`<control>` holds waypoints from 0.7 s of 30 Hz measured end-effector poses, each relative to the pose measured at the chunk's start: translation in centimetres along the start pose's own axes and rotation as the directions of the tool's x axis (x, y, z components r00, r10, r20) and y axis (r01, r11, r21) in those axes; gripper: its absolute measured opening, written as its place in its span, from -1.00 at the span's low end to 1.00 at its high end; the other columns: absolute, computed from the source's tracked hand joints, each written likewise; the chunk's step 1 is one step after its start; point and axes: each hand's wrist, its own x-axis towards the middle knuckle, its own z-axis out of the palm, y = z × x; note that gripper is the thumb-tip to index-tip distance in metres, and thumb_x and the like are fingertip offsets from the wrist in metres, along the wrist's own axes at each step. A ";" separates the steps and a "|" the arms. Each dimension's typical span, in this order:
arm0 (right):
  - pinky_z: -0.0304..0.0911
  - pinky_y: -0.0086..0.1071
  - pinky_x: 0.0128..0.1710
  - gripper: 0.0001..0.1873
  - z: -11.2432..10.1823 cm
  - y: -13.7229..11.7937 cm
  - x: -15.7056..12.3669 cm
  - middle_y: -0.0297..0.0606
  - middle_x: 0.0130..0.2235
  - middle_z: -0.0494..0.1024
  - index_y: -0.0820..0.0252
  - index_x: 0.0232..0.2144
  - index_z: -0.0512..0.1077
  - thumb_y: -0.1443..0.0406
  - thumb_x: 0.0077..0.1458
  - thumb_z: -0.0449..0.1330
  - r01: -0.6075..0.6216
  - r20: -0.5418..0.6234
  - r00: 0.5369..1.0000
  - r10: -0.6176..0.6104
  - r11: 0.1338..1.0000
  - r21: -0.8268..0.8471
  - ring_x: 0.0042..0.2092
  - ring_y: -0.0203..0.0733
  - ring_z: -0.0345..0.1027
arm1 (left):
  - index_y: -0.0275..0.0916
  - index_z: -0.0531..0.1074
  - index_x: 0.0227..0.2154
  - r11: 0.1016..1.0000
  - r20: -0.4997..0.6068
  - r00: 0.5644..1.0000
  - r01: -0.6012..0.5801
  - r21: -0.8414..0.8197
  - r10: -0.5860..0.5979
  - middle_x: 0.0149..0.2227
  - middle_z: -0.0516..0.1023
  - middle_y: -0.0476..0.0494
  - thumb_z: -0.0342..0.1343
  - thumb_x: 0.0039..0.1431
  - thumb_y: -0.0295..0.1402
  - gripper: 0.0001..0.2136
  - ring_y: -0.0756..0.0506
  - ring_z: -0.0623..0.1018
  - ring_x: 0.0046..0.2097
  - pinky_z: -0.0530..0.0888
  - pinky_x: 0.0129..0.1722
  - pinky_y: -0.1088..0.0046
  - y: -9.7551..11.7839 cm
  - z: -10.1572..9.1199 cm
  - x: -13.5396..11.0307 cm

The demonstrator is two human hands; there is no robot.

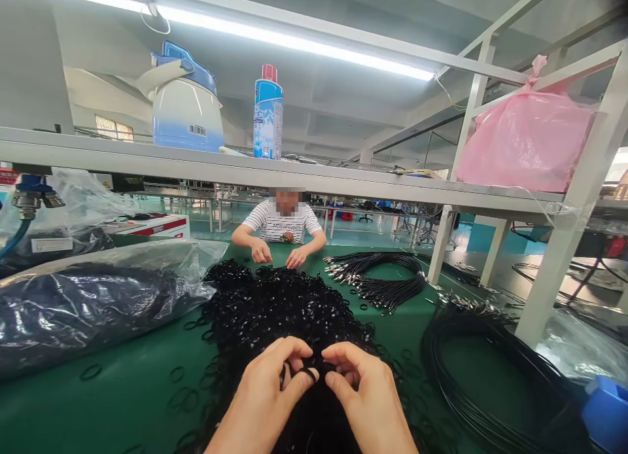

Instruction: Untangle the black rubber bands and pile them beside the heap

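Observation:
A big heap of thin black rings [289,303] spreads over the green tabletop [122,388] before me. Above its near part, my left hand [277,392] is closed, with black rings [308,374] caught between its thumb and fingers. My right hand [366,388] faces it a short gap away, thumb and fingers curled in a pinch. Something dark shows between those fingertips, but against the black heap I cannot make it out. Several loose rings [184,398] lie on the green surface to the left.
Clear bags of black goods [108,297] lie left. Cable bundles [383,277] and a larger coil [441,369] lie right, near a blue bin [608,411]. Overhead, a shelf [343,173] bears a jug [186,107], spray can [268,114] and pink bag [530,140]. A co-worker [284,228] handles rings opposite.

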 end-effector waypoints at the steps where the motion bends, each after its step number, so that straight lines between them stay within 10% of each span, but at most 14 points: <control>1: 0.29 -0.44 -0.30 -0.67 0.1 0.1 0.0 -0.39 -0.33 0.56 0.05 -0.30 0.52 0.50 -0.09 0.12 0.011 -0.001 1.000 -0.011 1.000 -0.016 -0.31 -0.22 0.41 | -0.14 0.41 -0.38 1.000 -0.020 1.000 -0.011 -0.002 0.011 -0.41 0.42 0.05 0.05 0.07 -0.36 -0.93 -0.01 0.38 -0.37 0.31 -0.35 0.51 0.1 0.1 -0.1; 21: 0.25 -0.54 -0.52 -0.40 1.9 2.6 0.5 -0.38 -0.34 0.47 0.10 -0.25 0.43 0.61 -0.40 0.00 0.329 -0.006 0.944 -0.329 0.944 0.027 -0.45 -0.31 0.36 | -0.22 0.38 -0.52 0.997 0.080 0.996 -0.044 0.063 0.039 -0.46 0.40 -0.03 -0.05 -0.01 -0.48 -0.87 -0.01 0.35 -0.45 0.27 -0.44 0.53 -0.4 1.3 -0.2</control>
